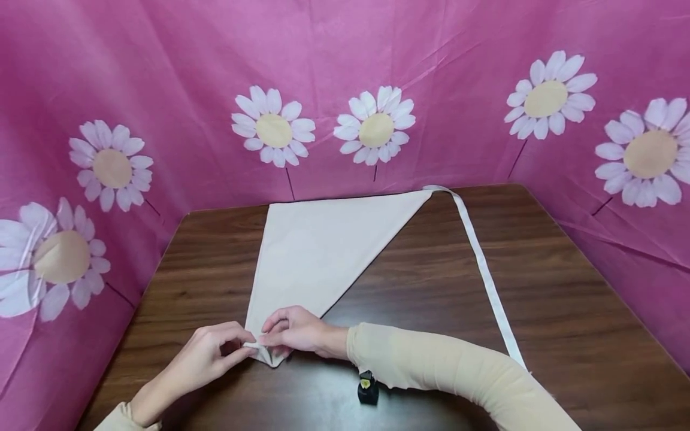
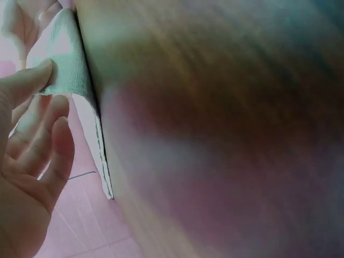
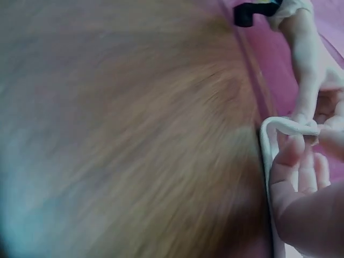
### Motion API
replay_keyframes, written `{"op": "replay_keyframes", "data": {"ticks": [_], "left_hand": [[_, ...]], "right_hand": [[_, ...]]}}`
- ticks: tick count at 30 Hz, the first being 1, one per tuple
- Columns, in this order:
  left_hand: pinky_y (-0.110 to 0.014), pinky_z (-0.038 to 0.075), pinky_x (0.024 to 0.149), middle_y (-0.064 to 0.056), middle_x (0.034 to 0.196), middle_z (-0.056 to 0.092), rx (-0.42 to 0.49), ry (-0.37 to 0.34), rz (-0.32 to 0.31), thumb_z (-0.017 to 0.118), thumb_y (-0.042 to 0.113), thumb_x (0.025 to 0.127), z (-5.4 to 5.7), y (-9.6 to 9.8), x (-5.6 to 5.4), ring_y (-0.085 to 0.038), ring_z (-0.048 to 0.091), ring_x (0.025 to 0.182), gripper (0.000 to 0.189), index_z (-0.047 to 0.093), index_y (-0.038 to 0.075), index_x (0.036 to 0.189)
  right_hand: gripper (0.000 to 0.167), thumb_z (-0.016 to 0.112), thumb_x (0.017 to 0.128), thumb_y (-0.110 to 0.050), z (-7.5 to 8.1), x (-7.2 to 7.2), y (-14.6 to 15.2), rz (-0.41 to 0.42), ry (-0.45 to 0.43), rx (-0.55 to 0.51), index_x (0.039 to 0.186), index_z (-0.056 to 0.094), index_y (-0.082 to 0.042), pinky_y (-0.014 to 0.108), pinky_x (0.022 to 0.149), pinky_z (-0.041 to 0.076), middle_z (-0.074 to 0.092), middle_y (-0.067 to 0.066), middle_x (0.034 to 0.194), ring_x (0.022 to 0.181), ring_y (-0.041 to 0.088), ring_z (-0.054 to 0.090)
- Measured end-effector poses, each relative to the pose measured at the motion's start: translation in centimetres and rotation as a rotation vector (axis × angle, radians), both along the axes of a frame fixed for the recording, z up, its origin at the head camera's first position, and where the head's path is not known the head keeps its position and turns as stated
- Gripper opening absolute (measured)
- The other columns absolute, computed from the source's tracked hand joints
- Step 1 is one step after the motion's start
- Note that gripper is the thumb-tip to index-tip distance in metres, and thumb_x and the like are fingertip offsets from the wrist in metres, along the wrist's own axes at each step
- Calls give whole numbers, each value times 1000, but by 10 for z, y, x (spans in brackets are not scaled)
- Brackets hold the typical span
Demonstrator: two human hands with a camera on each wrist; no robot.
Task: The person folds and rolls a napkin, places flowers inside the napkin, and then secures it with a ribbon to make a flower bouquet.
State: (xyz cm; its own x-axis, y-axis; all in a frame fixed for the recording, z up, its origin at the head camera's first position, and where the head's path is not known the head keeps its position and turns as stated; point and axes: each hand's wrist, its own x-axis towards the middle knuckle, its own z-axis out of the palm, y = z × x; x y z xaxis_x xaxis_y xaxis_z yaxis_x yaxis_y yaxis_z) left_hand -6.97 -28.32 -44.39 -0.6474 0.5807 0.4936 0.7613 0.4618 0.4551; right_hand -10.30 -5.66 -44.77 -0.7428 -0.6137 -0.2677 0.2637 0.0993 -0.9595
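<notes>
A cream cloth [image 1: 318, 251] lies flat on the table, wide at the back and narrowing toward the front. A white strap [image 1: 485, 272] runs from its back right corner. At the front end, the cloth's corner is lifted and folded over. My left hand [image 1: 207, 353] pinches this edge between thumb and fingers. Close beside it, my right hand [image 1: 296, 329] holds the same corner with bent fingers. The left wrist view shows the left thumb [image 2: 32, 80] on top of the raised cloth [image 2: 67, 64]. In the right wrist view, both hands meet at the folded edge [image 3: 287, 126].
The brown wooden table [image 1: 431, 287] has a pink curtain [image 1: 323, 48] with white flowers round it. A small black device [image 1: 368, 392] with a yellow mark sits by the right sleeve [image 1: 431, 359]. The strap passes behind the right forearm.
</notes>
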Motion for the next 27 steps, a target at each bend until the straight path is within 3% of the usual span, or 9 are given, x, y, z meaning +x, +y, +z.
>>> {"op": "replay_keyframes", "data": {"ticks": [4,9,12,17,23,27], "left_hand": [[-17,46,57,17,83,65,-29,-198,-26,84,6,82,6,-2,-1,1,57,68,29,71,26,99],[-24,53,60,7,87,71,-61,-555,-178,71,12,96,16,-9,-9,-4,63,73,10,72,19,103],[-26,54,64,1,92,74,-94,-692,-274,65,13,100,22,-13,-15,-2,63,79,11,74,16,106],[-22,52,63,3,93,75,-143,-759,-329,61,14,103,25,-13,-23,3,58,77,16,76,16,109],[-22,51,62,8,84,72,-174,-755,-246,65,15,101,24,-10,-28,3,58,73,12,75,13,106],[-25,53,63,10,82,69,-182,-689,-175,71,15,96,24,-6,-24,0,61,72,7,72,11,101]], "right_hand": [[13,79,89,-14,1,2,5,90,142,111,97,75,-4,26,47,52,72,-2,75,52,11,60],[9,72,95,-13,5,4,8,170,280,188,92,77,-6,27,47,54,67,-1,64,46,8,59],[11,70,97,-13,6,3,7,216,376,247,88,75,-10,25,45,52,64,-2,57,41,7,56],[12,72,96,-25,9,4,6,276,499,345,87,72,-17,24,42,50,63,-9,54,38,6,56],[12,77,92,-31,8,3,2,305,603,452,90,73,-20,22,42,48,61,-14,53,38,4,56],[9,77,92,-25,6,5,0,306,640,494,84,73,-22,20,43,47,59,-17,51,36,2,54]]}}
